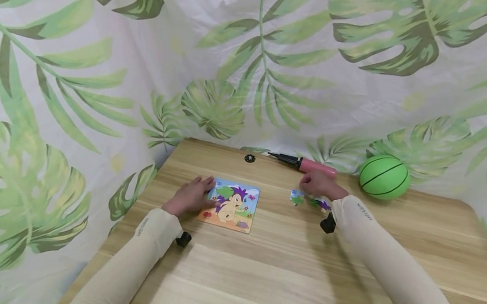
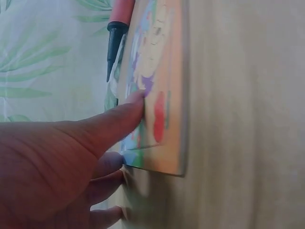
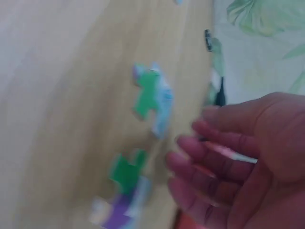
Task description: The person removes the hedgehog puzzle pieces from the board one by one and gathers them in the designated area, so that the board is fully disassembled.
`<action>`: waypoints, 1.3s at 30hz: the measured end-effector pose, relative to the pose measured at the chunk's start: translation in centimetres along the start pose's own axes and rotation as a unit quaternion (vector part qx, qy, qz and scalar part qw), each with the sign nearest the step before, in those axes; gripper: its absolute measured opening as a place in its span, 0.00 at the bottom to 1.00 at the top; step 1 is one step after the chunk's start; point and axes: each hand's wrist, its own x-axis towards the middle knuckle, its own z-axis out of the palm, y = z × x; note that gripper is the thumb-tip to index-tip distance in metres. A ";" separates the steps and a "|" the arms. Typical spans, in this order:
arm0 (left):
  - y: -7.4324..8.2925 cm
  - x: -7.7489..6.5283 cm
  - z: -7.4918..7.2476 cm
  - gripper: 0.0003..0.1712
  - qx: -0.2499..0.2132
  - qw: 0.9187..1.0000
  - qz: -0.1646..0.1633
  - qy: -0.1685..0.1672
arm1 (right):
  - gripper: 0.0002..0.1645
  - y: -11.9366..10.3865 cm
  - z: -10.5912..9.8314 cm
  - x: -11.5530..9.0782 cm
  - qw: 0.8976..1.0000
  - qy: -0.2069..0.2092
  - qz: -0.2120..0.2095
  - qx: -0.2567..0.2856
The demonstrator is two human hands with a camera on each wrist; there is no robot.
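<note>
A square jigsaw puzzle (image 1: 232, 212) with a purple-haired hedgehog picture lies flat on the wooden table. My left hand (image 1: 192, 196) rests at its left side; in the left wrist view the thumb (image 2: 128, 107) lies across the picture, while the other fingertips touch the edge. To the right, my right hand (image 1: 317, 184) hovers just behind loose puzzle pieces, its fingers loosely bent with nothing seen between them. One piece (image 3: 150, 93) is green and light blue. Another piece (image 3: 126, 174), green and purple, lies nearer the person; both look blurred in the right wrist view.
Along the back edge lies a pink and black hand pump (image 1: 315, 168), just beyond my right hand. A small black disc (image 1: 249, 158) sits left of it. At the back right stands a green ball (image 1: 384, 177). Leaf-patterned cloth (image 1: 292, 79) hangs behind the table.
</note>
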 end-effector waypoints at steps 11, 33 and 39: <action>2.6 0.1 -1.2 0.39 -0.052 0.995 0.075 0.044 | 0.10 -5.1 -0.3 -1.8 0.989 0.035 -0.103 -0.102; 5.7 -1.7 3.7 0.41 -0.019 0.993 0.090 0.078 | 0.19 -12.5 9.2 0.0 0.975 -0.016 -0.187 -0.117; 5.5 -1.7 4.0 0.40 -0.033 0.992 0.078 0.091 | 0.21 -12.3 9.9 0.3 0.973 -0.004 -0.178 -0.148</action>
